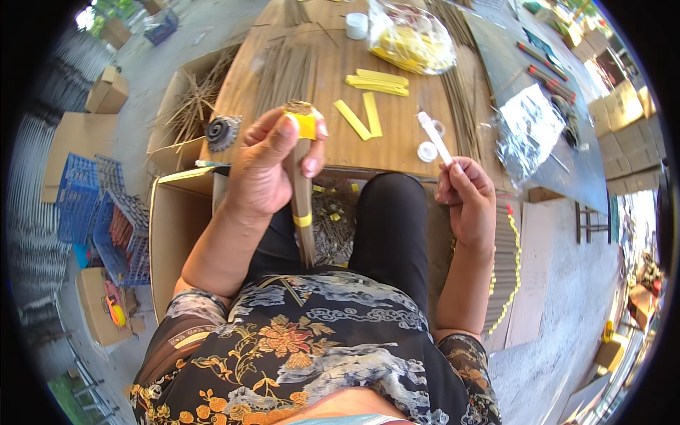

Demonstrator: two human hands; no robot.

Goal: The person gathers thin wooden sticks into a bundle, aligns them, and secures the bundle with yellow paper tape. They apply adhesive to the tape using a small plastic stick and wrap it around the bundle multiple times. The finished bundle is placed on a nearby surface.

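My left hand (263,164) is closed around the upper part of a bundle of thin brown sticks (301,183), which look like incense sticks. A yellow paper strip (304,127) wraps the bundle near its top, and a second yellow band (302,221) circles it lower down. The bundle stands nearly upright above my lap. Out to the right, my right hand (467,198) pinches a slim white stick (434,139), its free end pointing over the table. Below that stick sits a small white round container (427,151). Loose yellow strips (372,115) lie on the table between my hands.
On the wooden table (333,145) are stacked yellow strips (377,82), a clear bag of yellow strips (412,44), a white jar (356,26) and loose brown sticks (287,78). Crinkled silver wrapping (530,127) lies right. Banded bundles (501,273) stand beside my right arm; blue crates (78,198) are left.
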